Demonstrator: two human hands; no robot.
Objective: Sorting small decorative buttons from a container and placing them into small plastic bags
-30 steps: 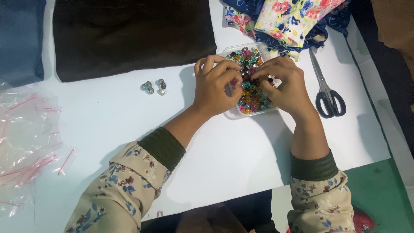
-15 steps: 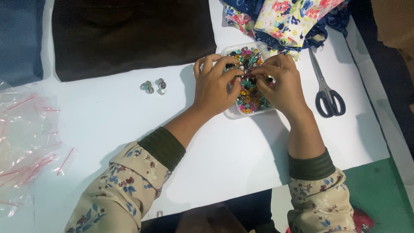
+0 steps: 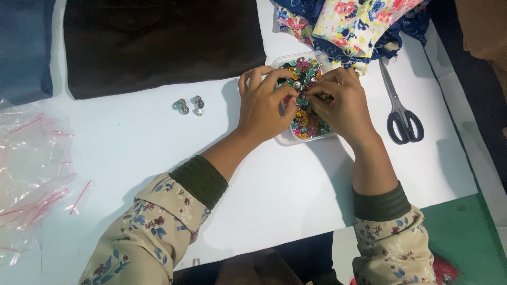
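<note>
Fingers (image 3: 285, 103) of both hands are pinching among beads (image 3: 306, 119) in the tray (image 3: 285, 138), whose long axis is running away from her; grip contents unclear.

both arms come in from the bottom edge and angle upward, converging near top centre. left forearm runs diagonally from lower left, bare from the wrist down to a dark green ribbed cuff, floral beige sleeve below that. left hand (image 3: 262, 104) palm down, back facing the camera, fingers curled inward, tips bent toward the right hand. right forearm rises more steeply from lower right, same green cuff and floral sleeve. right hand (image 3: 342, 105) palm down, knuckles raised, fingers bunched and pointing left, thumb tucked under. fingertips of the two hands meet or nearly touch; whether anything is pinched between them cannot be told.
</note>
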